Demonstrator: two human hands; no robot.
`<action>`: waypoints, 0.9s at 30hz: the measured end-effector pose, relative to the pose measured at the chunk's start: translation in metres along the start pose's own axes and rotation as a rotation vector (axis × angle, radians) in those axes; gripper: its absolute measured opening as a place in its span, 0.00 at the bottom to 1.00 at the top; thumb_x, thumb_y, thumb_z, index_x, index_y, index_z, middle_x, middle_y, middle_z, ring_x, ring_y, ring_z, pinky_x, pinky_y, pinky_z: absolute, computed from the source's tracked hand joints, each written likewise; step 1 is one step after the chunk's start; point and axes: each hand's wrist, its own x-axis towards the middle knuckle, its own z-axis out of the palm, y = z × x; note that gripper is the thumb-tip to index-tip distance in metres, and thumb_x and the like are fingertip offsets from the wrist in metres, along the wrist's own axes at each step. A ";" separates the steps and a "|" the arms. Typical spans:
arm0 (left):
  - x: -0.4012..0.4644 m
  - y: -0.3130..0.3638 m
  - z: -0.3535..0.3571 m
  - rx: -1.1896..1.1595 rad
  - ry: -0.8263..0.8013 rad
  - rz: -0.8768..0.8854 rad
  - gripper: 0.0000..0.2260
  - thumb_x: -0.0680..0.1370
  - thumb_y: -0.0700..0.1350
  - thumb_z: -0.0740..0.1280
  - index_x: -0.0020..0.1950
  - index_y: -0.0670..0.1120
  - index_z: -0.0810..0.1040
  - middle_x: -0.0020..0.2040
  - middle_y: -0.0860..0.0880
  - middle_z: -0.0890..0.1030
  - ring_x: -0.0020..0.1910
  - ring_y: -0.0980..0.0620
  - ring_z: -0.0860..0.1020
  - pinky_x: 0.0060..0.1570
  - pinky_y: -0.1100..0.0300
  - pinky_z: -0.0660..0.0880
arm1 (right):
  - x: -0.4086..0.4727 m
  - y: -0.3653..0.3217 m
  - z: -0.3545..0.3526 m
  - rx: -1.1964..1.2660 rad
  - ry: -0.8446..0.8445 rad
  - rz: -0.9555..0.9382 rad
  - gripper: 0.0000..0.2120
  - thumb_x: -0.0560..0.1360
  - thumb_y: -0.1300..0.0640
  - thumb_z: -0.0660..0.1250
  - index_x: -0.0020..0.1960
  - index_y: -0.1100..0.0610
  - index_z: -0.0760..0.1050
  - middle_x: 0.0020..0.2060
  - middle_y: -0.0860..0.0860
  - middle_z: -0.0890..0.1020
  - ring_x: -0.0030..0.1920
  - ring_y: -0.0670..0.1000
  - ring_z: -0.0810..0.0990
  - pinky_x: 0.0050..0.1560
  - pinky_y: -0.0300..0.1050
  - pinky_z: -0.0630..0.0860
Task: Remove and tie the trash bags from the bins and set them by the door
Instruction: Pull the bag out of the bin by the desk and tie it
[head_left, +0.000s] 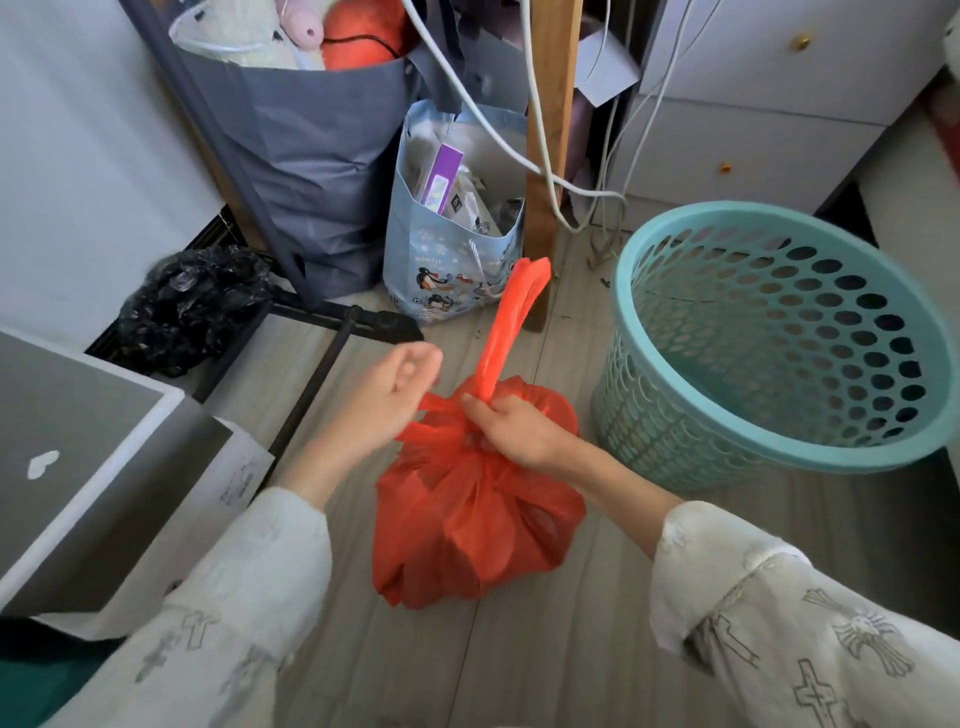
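Both hands (left hand, right hand) curled, pinching.

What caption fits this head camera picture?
Both hands, left hand and right hand, tie the red trash bag beside the teal bin.

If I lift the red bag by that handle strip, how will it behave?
The red bag looks thin and crinkled, so it will probably sag and swing. It bulges full, so expect some weight. The handle strip is already stretched thin; it may stretch further. The right hand grips the neck, likely a safer hold.
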 end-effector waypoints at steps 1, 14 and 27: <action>-0.008 -0.007 0.004 0.129 -0.024 0.034 0.09 0.79 0.50 0.57 0.52 0.50 0.74 0.43 0.51 0.78 0.44 0.53 0.76 0.47 0.62 0.68 | 0.001 0.000 -0.002 0.029 0.029 0.009 0.24 0.79 0.47 0.53 0.28 0.55 0.70 0.30 0.52 0.76 0.33 0.48 0.72 0.44 0.42 0.68; -0.030 0.017 -0.001 0.070 -0.108 0.221 0.24 0.76 0.44 0.65 0.21 0.51 0.61 0.18 0.54 0.63 0.21 0.60 0.62 0.24 0.69 0.58 | 0.007 0.008 -0.020 0.355 0.076 0.071 0.15 0.78 0.54 0.61 0.33 0.56 0.73 0.19 0.45 0.76 0.21 0.40 0.74 0.28 0.32 0.71; -0.009 -0.028 0.035 0.072 -0.222 0.186 0.07 0.71 0.36 0.69 0.48 0.44 0.81 0.44 0.54 0.80 0.43 0.69 0.76 0.46 0.77 0.67 | -0.010 0.024 -0.044 0.323 -0.190 -0.014 0.07 0.72 0.65 0.67 0.36 0.58 0.75 0.26 0.46 0.78 0.26 0.40 0.75 0.31 0.32 0.71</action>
